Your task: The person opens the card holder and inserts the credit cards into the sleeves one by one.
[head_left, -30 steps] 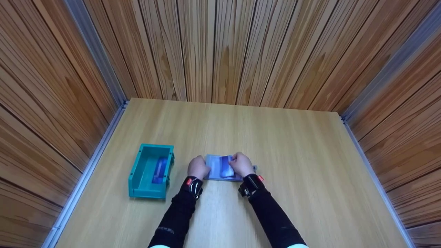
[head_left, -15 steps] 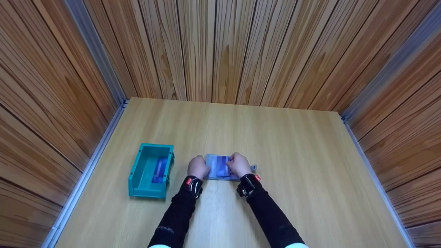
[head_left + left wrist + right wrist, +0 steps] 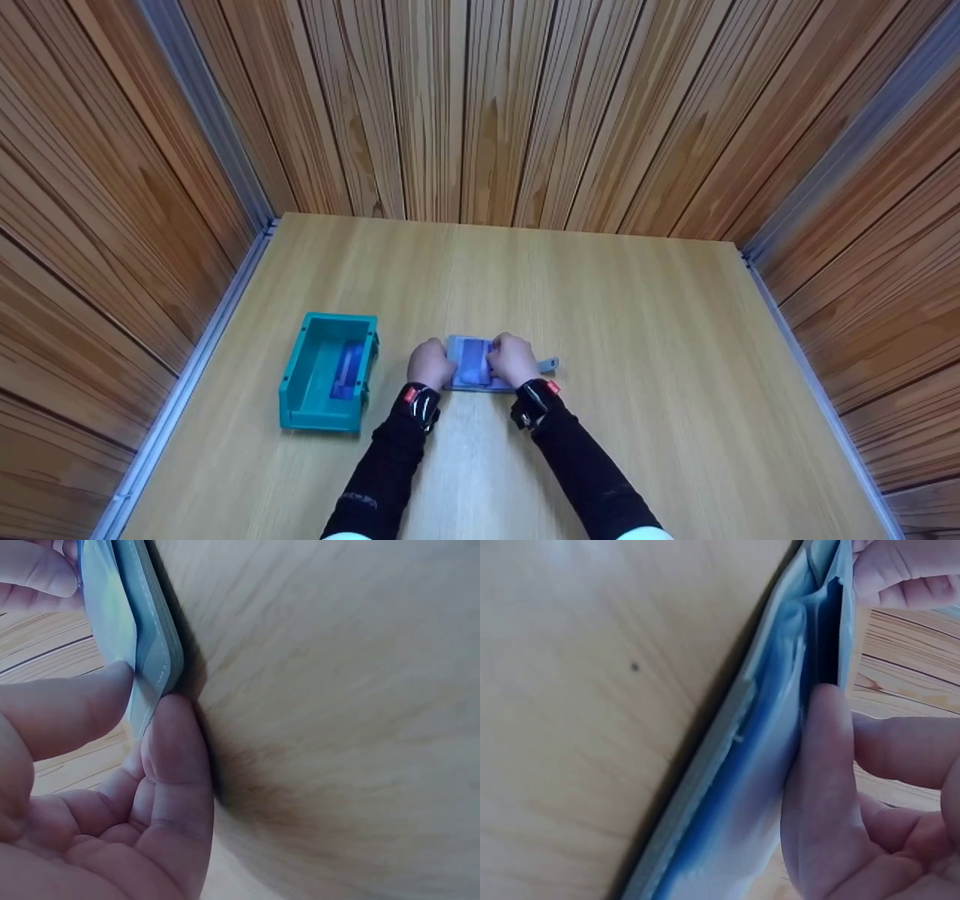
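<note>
A light blue wallet point(image 3: 455, 380) with stitched edges lies on the table, a small tab point(image 3: 550, 365) sticking out at its right. My left hand point(image 3: 430, 364) pinches the wallet's left edge between thumb and finger, plain in the left wrist view. A purple-blue card point(image 3: 472, 361) sits mostly in the wallet's pocket, its right edge beside the fingers of my right hand point(image 3: 514, 358). Up close in the right wrist view, the right fingertip point(image 3: 826, 701) reaches the mouth of the pocket, thumb close against it; the card's gripped edge is hidden there.
To the left stands a teal open bin point(image 3: 291, 375) with a purple-blue flat item point(image 3: 347, 370) inside. Wood-panelled walls point(image 3: 487, 112) and metal rails point(image 3: 187, 386) border the wooden table point(image 3: 600, 315).
My right hand has moved left over the wallet, bringing the card from lying tilted on top to inside the pocket. More of the tab shows now. The left hand has stayed put.
</note>
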`<state>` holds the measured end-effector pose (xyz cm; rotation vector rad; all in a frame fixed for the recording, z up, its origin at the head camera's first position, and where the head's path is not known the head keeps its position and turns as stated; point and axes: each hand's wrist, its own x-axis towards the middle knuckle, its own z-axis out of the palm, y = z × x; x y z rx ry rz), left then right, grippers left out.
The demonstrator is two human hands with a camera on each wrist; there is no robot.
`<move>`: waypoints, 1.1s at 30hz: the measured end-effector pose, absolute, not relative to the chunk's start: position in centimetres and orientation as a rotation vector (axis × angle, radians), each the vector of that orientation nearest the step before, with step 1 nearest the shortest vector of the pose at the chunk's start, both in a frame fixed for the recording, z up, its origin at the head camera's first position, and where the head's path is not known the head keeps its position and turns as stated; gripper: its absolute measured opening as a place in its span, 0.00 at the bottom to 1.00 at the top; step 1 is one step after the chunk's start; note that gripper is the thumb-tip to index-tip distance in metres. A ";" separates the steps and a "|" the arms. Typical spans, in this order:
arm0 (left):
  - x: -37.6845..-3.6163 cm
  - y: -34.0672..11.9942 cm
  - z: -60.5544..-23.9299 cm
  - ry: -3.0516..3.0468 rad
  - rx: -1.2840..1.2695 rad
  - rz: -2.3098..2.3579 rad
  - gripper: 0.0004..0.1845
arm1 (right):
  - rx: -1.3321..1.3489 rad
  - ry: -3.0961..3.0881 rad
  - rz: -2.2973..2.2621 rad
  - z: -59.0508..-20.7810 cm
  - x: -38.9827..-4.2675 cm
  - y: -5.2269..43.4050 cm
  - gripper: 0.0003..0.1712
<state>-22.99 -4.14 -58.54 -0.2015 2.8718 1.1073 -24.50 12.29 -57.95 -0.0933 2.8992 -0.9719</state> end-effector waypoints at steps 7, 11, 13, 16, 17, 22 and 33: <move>-22.9 -4.1 -58.4 2.861 -0.201 1.103 0.09 | -0.152 2.871 -0.955 -58.2 -24.5 11.9 0.16; -22.9 -4.2 -58.5 2.892 -0.184 1.096 0.11 | -0.210 2.900 -0.929 -58.3 -24.5 11.8 0.15; -22.9 -4.3 -58.6 2.895 -0.182 1.100 0.12 | -0.227 2.901 -0.925 -58.4 -24.4 11.8 0.16; -23.0 -4.3 -58.6 2.872 -0.190 1.103 0.12 | -0.220 2.878 -0.931 -58.3 -24.4 11.8 0.16; -23.1 -4.3 -58.7 2.863 -0.195 1.108 0.12 | -0.217 2.871 -0.934 -58.3 -24.4 11.8 0.16; -23.1 -4.3 -58.7 2.843 -0.209 1.133 0.13 | -0.214 2.840 -0.961 -58.3 -24.4 11.8 0.16; -23.1 -4.2 -58.7 2.851 -0.224 1.104 0.12 | -0.219 2.806 -1.092 -57.7 -24.4 12.6 0.18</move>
